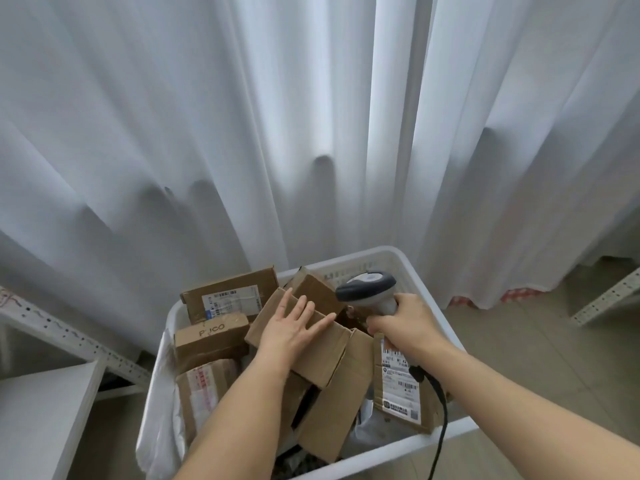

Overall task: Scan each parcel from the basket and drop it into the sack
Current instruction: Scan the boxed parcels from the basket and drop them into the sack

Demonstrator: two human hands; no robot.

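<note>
From the head camera, the left hand (pixel 294 323) lies flat, fingers spread, on a plain brown cardboard parcel (pixel 311 344) atop the pile in the white plastic basket (pixel 412 265). The right hand (pixel 401 320) grips a grey handheld barcode scanner (pixel 367 287) just beside it.

Parcel-sorting storeroom: basket (pixel 408 261) of labelled parcels (pixel 228 299), slotted-angle shelving (pixel 69 336), handheld scanner (pixel 367 289).

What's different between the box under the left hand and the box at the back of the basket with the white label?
The box under the left hand shows a plain brown face; the back box shows a white shipping label with barcodes. The left hand lies flat on the first; nothing touches the back one. The first lies mid-pile, tilted; the back one leans over the basket rim. Both are brown cardboard.
</note>
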